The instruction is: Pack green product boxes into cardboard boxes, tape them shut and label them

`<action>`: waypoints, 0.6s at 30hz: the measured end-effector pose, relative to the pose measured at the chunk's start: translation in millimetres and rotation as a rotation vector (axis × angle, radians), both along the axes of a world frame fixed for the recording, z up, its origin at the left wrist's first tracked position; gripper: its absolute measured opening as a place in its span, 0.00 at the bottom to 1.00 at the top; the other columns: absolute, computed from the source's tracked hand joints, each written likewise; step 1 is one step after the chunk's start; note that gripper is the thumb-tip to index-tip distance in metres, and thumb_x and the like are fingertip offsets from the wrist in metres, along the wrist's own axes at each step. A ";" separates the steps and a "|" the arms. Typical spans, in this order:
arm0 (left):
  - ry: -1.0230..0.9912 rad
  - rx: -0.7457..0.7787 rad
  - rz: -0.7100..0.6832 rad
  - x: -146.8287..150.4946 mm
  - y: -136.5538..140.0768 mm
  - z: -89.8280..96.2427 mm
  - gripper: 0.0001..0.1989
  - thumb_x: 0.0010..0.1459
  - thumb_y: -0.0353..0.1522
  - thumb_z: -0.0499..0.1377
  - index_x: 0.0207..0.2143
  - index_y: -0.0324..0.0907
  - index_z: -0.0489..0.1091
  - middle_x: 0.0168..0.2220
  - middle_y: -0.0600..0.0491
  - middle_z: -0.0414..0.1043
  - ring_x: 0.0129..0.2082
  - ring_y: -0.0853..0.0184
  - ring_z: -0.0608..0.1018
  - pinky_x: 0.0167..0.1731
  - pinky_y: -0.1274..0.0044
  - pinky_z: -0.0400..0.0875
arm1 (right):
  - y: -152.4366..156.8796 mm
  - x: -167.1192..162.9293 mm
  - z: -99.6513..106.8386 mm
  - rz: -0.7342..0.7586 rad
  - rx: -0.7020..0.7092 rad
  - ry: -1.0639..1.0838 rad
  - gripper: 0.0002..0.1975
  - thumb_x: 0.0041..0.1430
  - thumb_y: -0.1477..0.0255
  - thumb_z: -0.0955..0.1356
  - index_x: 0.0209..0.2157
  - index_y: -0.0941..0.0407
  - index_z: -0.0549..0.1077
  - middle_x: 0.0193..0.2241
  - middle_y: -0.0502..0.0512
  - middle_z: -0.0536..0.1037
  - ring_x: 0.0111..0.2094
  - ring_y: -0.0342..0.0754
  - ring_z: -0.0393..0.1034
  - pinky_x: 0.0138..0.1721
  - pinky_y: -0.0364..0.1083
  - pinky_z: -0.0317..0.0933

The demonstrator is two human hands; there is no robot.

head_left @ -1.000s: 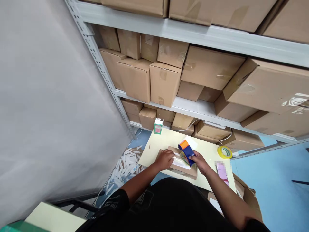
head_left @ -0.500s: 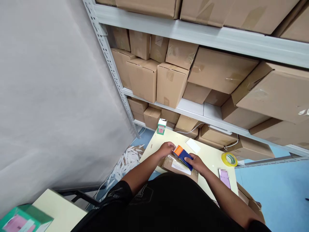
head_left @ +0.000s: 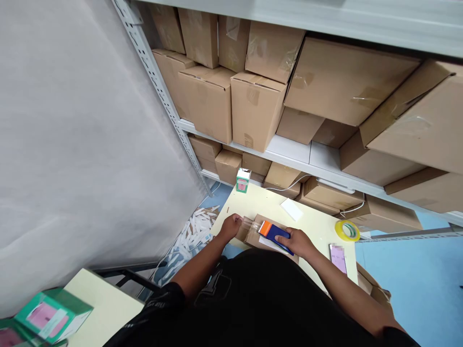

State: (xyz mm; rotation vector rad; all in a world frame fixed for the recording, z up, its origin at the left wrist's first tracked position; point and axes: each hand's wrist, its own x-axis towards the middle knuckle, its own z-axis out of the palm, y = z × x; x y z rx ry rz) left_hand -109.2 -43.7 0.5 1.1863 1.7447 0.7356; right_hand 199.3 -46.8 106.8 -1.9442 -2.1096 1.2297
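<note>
My right hand [head_left: 296, 242] is closed around a flat blue object with an orange end [head_left: 274, 235], whose exact kind I cannot make out. It lies low over a small cardboard box [head_left: 261, 220] at the table's near edge. To its left, my left hand [head_left: 230, 227] pinches the end of a clear strip that looks like packing tape [head_left: 249, 223], which stretches over the box's left side. A white paper [head_left: 269, 244] rests on the box, partly under the blue object.
On the pale table [head_left: 260, 196] are a green-and-white box [head_left: 243, 180], a white card [head_left: 291, 209], a yellow tape roll [head_left: 347, 231] and a phone [head_left: 337, 259]. Shelves of cartons [head_left: 256, 108] rise behind. White scraps [head_left: 195, 229] litter the floor; another green box [head_left: 54, 313] sits lower left.
My left hand has moved left and away from the orange end, with the clear strip stretched out from it. The blue object has tilted flatter onto the box. The view has dipped slightly.
</note>
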 end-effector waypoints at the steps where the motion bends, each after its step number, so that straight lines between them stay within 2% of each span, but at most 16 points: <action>1: 0.019 0.000 -0.003 2.7 -1.7 -5.6 0.07 0.63 0.32 0.57 0.34 0.43 0.74 0.32 0.53 0.78 0.37 0.63 0.79 0.42 0.73 0.71 | -0.9 -1.1 -1.9 0.001 0.010 -0.015 0.23 0.56 0.46 0.71 0.39 0.51 0.81 0.31 0.53 0.83 0.33 0.53 0.77 0.33 0.45 0.60; 5: 0.072 0.010 -0.041 24.1 -7.6 -27.0 0.10 0.67 0.34 0.53 0.35 0.42 0.72 0.36 0.51 0.78 0.40 0.62 0.79 0.43 0.73 0.70 | -2.4 -7.8 -7.5 0.004 0.047 -0.044 0.24 0.55 0.45 0.72 0.38 0.51 0.82 0.31 0.54 0.83 0.33 0.53 0.77 0.33 0.45 0.60; 8: 0.084 0.006 -0.103 36.1 -10.6 -38.7 0.08 0.66 0.34 0.54 0.35 0.42 0.71 0.36 0.50 0.78 0.40 0.61 0.80 0.42 0.71 0.71 | -4.2 -10.4 -6.9 -0.005 0.049 -0.051 0.23 0.56 0.46 0.72 0.39 0.51 0.81 0.32 0.53 0.83 0.34 0.52 0.77 0.33 0.45 0.60; 12: 0.120 -0.001 -0.158 31.0 -10.3 -40.1 0.05 0.61 0.31 0.58 0.38 0.40 0.72 0.34 0.48 0.78 0.37 0.57 0.81 0.41 0.67 0.74 | -9.3 -12.5 -3.6 -0.030 0.052 -0.080 0.21 0.57 0.47 0.71 0.38 0.50 0.82 0.31 0.53 0.83 0.33 0.53 0.77 0.34 0.45 0.60; 15: 0.127 0.112 -0.212 20.5 -9.7 -28.5 0.17 0.60 0.27 0.55 0.50 0.40 0.72 0.49 0.44 0.78 0.49 0.59 0.80 0.52 0.66 0.74 | -11.4 -14.2 -1.8 -0.033 0.058 -0.071 0.21 0.56 0.47 0.72 0.39 0.50 0.82 0.33 0.54 0.84 0.35 0.53 0.77 0.35 0.46 0.61; 18: 0.208 0.390 -0.448 20.5 -13.3 -14.4 0.31 0.60 0.29 0.57 0.66 0.42 0.63 0.67 0.43 0.66 0.66 0.56 0.69 0.64 0.63 0.66 | -9.6 -15.2 0.1 -0.035 0.051 -0.048 0.22 0.55 0.47 0.73 0.43 0.48 0.83 0.36 0.53 0.84 0.38 0.54 0.78 0.37 0.46 0.62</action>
